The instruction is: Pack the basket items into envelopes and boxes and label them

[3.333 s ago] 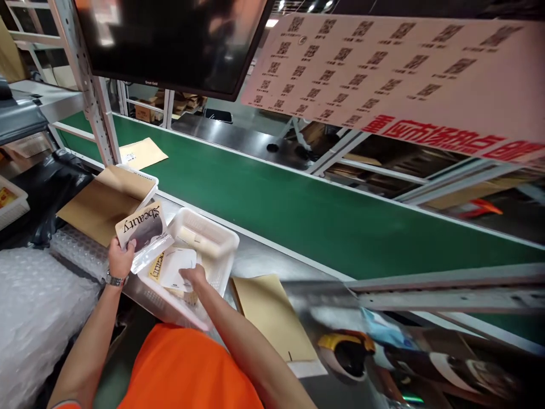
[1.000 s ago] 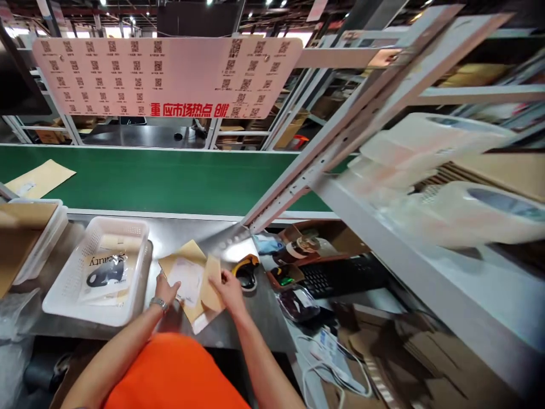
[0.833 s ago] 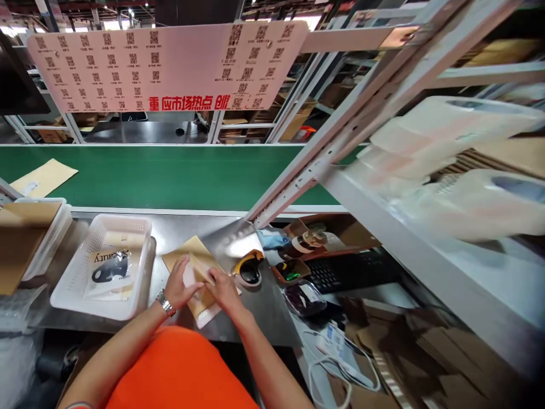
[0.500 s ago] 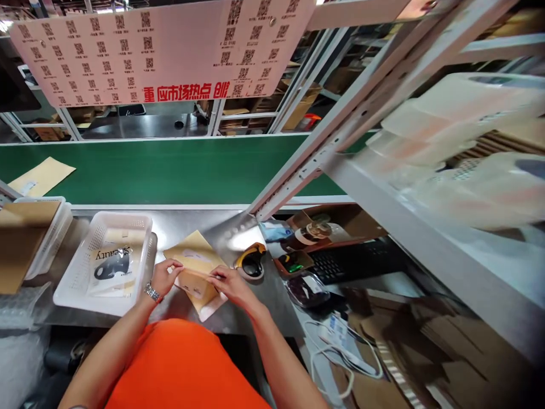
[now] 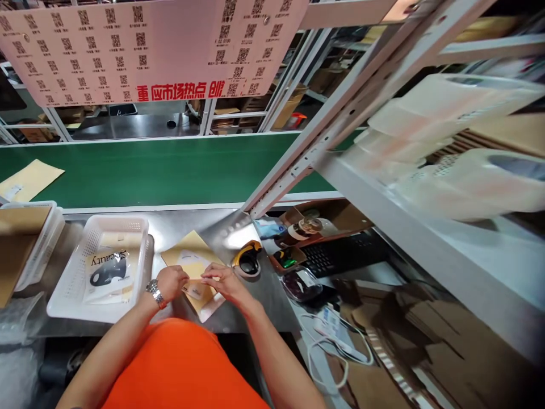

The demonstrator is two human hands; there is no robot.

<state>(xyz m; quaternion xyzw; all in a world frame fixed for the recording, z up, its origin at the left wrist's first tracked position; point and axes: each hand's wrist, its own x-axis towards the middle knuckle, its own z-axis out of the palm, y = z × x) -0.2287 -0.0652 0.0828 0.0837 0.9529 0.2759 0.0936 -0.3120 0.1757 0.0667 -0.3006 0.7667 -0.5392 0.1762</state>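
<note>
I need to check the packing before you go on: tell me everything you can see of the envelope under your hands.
The envelope is tan kraft paper, lying flat and skewed on the steel table, right of the white basket. A white label shows on its far half. The left hand and right hand press on its near part, hiding it. Its flap state cannot be told.

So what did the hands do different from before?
Earlier the left hand held the beauty pack and the right hand reached into the tray. The pack now lies in the tray, let go. Both hands moved right to the envelope on the table and press it. The belt envelope stayed.
</note>
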